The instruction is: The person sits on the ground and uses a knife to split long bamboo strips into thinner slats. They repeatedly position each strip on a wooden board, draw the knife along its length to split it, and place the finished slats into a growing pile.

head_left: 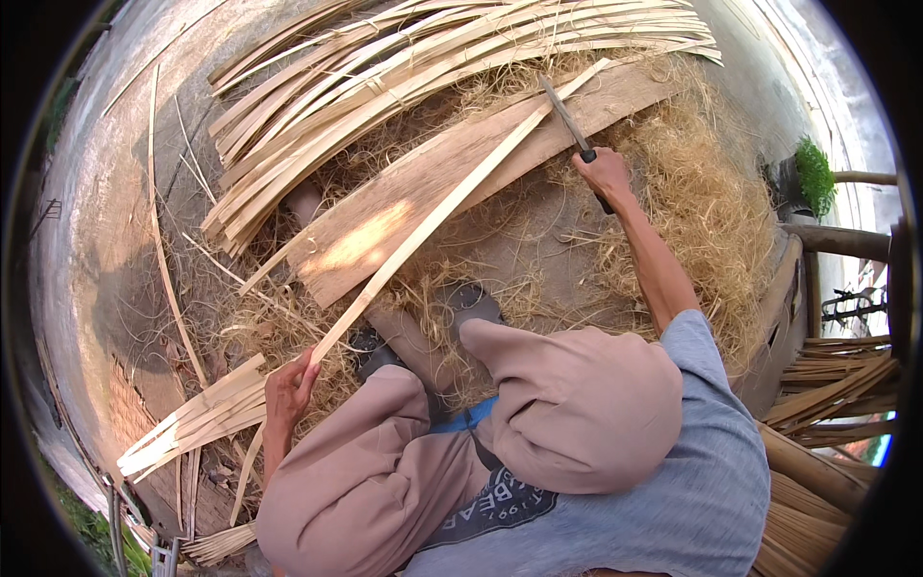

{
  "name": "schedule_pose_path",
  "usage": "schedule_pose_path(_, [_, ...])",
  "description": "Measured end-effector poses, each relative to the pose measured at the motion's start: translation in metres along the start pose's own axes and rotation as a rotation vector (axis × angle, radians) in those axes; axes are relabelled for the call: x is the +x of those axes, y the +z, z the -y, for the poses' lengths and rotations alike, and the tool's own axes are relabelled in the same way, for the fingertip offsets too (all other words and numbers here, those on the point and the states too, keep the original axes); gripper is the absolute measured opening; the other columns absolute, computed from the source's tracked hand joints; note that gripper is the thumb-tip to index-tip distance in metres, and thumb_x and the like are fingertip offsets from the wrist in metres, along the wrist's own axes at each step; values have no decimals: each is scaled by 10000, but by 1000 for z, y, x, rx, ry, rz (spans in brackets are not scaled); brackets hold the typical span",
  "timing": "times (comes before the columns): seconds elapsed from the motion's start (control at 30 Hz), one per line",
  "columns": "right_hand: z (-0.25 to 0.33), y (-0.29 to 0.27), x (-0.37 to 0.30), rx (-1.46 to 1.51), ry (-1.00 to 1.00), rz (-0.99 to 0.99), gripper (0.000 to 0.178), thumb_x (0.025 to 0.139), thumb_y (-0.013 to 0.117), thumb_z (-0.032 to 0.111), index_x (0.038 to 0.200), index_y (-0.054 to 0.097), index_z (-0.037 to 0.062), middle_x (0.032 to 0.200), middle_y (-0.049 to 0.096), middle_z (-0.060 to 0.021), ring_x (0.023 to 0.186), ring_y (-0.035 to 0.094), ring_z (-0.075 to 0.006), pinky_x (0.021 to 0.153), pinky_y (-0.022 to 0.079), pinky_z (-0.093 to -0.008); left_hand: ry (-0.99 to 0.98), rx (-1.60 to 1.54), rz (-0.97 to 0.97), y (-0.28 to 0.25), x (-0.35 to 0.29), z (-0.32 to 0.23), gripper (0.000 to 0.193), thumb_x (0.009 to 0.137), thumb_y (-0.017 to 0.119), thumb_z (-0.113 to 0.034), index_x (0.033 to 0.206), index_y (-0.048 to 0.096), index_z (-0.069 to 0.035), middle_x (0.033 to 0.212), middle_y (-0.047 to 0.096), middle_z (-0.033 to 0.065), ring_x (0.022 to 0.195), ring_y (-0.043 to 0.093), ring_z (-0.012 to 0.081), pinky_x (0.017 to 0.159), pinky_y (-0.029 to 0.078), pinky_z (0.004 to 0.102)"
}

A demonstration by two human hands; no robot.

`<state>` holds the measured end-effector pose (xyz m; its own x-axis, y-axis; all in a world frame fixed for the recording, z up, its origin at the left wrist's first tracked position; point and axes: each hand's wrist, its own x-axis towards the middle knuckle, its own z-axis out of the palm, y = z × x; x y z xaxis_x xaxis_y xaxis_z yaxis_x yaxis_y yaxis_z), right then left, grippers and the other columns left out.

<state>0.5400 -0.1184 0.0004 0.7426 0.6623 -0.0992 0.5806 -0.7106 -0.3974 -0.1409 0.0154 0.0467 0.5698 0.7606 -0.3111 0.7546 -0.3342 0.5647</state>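
A long pale bamboo strip [442,210] runs slantwise over a flat wooden board [385,231]. My left hand [290,387] grips the strip's near end, close to my left knee. In my right hand [606,175] is the dark handle of a long knife [567,117], its narrow blade pointing away from me. The blade lies over or against the strip near its far end; whether its edge touches is too small to tell. Part of the handle is hidden by my right fingers.
Beyond the board lies a big pile of split bamboo strips [404,82]. Curly shavings [692,202] cover the floor on the right. A smaller bundle of strips [197,418] is by my left hand. A green plant [814,176] and wooden poles [841,242] stand at right.
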Motion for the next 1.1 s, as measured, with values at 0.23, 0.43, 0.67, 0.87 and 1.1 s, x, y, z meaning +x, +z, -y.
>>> schedule_pose_path(0.23, [80,66,-101,184,-185,243,414,851,727,381,776,680,-24,674,671,-239,674,708,-403,661,573,-466,-454,-509,422,46,54,-14,391,991,694,-434,908,734,-54,637,639,33,653,629,147,639,497,362])
schedule_pose_path(0.43, [110,63,-199,20,-629,496,392,830,777,387,915,680,16,760,712,-228,733,721,-414,701,587,-500,-45,-120,7,77,58,-71,454,1054,603,-412,801,632,-37,609,525,185,528,508,350,527,387,439])
schedule_pose_path(0.67, [54,37,-60,98,-106,128,402,846,733,369,771,687,-23,679,687,-222,633,702,-363,642,565,-462,8,20,-44,60,49,-74,477,1064,573,-429,839,646,-15,632,560,197,566,540,360,564,406,452])
schedule_pose_path(0.87, [68,54,-122,0,-602,274,397,830,725,367,777,695,-25,667,682,-221,638,710,-364,641,564,-473,-78,-57,5,47,32,-55,509,1056,578,-450,815,645,-7,598,542,154,554,536,271,568,413,430])
schedule_pose_path(1.1, [7,6,-20,103,85,-15,654,919,623,616,725,692,-4,608,650,-174,632,699,-349,627,538,-454,-414,-232,380,-2,-7,24,494,1032,627,-489,825,699,-47,585,582,42,581,556,166,569,427,357])
